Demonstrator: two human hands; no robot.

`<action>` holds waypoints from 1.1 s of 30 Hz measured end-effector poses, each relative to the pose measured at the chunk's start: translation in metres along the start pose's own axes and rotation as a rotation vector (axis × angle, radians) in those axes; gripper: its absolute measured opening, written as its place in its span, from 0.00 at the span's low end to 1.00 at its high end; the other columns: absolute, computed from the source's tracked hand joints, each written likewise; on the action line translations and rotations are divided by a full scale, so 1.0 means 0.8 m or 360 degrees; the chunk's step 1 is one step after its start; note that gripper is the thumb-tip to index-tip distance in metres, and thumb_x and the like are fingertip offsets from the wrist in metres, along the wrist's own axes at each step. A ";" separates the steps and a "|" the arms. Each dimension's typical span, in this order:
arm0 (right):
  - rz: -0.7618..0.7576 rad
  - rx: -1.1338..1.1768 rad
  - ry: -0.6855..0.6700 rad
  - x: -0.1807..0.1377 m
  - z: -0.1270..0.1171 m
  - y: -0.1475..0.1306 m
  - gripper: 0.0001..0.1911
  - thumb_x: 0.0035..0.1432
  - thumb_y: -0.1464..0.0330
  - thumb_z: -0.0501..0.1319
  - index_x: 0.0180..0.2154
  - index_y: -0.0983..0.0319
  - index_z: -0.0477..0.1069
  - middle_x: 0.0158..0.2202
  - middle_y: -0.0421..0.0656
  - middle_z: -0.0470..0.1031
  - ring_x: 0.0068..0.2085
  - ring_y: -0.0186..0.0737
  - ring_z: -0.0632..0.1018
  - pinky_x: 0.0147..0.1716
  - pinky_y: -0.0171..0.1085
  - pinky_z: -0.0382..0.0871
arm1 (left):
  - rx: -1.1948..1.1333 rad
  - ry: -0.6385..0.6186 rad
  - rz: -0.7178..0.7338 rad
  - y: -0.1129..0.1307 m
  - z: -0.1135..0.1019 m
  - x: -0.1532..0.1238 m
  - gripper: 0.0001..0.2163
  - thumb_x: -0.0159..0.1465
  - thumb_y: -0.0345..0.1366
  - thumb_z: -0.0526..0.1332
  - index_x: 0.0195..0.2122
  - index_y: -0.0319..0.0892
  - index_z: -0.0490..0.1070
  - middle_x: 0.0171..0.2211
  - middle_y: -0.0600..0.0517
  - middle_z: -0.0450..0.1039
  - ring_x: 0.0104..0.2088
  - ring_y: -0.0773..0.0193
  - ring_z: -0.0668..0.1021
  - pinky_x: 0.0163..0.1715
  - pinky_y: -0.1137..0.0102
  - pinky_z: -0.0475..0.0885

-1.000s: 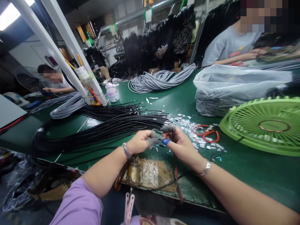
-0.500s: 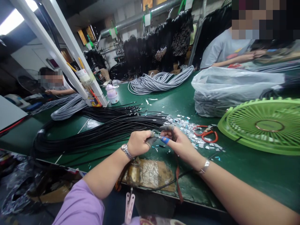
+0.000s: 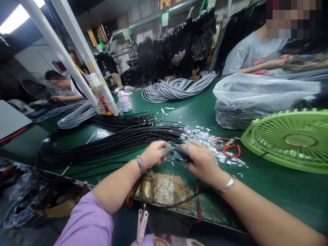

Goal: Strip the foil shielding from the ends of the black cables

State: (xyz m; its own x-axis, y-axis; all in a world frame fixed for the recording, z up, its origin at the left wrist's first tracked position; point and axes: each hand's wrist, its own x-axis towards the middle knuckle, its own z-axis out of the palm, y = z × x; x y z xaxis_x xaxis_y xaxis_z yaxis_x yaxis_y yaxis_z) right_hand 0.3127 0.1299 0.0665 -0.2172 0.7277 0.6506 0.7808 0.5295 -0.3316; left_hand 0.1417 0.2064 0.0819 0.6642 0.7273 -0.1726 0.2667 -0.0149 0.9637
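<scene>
My left hand (image 3: 156, 152), fingertips covered in grey, is closed in a pinch over the green bench. Facing it, almost fingertip to fingertip, is my right hand (image 3: 201, 159), also closed, with grey on the finger. What sits between the fingers of either hand is too small and hidden to make out. Just behind my hands, a thick bundle of black cables (image 3: 110, 147) ends in pale tips. White and blue scraps (image 3: 202, 136) lie around those tips. Red-handled scissors (image 3: 232, 150) rest on the scraps, right of my right hand.
A green fan (image 3: 294, 140) stands at right, before a plastic bag of grey cables (image 3: 235, 109). Grey cable coils (image 3: 176, 90) lie farther back. A taped cardboard piece (image 3: 166, 188) sits at the bench edge. A purple bottle (image 3: 124, 102) stands beside white posts. Two people sit across.
My right hand has turned over, its back now facing up and its blue-wrapped thumb mostly hidden. My left hand stays in nearly the same place, still pinched.
</scene>
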 end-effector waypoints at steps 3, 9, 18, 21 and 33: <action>-0.0050 -0.0098 -0.0054 0.001 -0.003 0.004 0.21 0.44 0.80 0.52 0.36 0.57 0.74 0.34 0.45 0.79 0.35 0.45 0.74 0.33 0.41 0.69 | -0.0240 -0.0115 -0.0098 0.001 -0.003 0.001 0.22 0.50 0.55 0.64 0.27 0.39 0.65 0.14 0.61 0.59 0.11 0.77 0.57 0.10 0.78 0.47; 0.0303 -0.0064 0.0078 0.002 0.002 0.025 0.11 0.48 0.74 0.56 0.32 0.57 0.74 0.28 0.45 0.77 0.32 0.45 0.75 0.30 0.40 0.68 | -0.0491 -0.0242 -0.0009 0.003 -0.011 -0.002 0.25 0.46 0.57 0.66 0.27 0.39 0.64 0.11 0.62 0.59 0.08 0.78 0.56 0.09 0.78 0.45; 0.0825 0.0938 0.0170 0.005 0.013 0.022 0.08 0.53 0.64 0.59 0.35 0.59 0.72 0.34 0.44 0.79 0.39 0.44 0.79 0.40 0.42 0.73 | -0.0189 -0.0084 0.0042 -0.002 -0.003 0.002 0.22 0.48 0.55 0.65 0.27 0.39 0.62 0.16 0.59 0.65 0.11 0.75 0.65 0.12 0.78 0.55; 0.0787 0.0990 0.0181 0.004 0.012 0.015 0.10 0.54 0.63 0.60 0.38 0.59 0.72 0.36 0.44 0.79 0.38 0.43 0.79 0.40 0.42 0.74 | 0.0075 -0.0038 0.0124 -0.010 -0.001 0.003 0.17 0.54 0.49 0.62 0.29 0.39 0.65 0.17 0.59 0.65 0.13 0.75 0.64 0.14 0.77 0.57; 0.0768 0.0698 -0.0018 0.008 0.008 0.007 0.07 0.54 0.64 0.56 0.28 0.60 0.69 0.22 0.40 0.72 0.23 0.36 0.69 0.23 0.34 0.65 | 0.1556 0.0693 0.1180 -0.012 -0.008 -0.007 0.07 0.60 0.33 0.58 0.39 0.42 0.72 0.33 0.50 0.76 0.32 0.64 0.76 0.32 0.71 0.70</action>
State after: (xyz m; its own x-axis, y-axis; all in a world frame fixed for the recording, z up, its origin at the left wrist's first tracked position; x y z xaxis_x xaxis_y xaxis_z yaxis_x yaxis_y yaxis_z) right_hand 0.3122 0.1404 0.0645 0.0900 0.9315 0.3525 0.4810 0.2692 -0.8343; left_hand 0.1310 0.2065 0.0748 0.6411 0.4895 0.5911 0.4541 -0.8629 0.2220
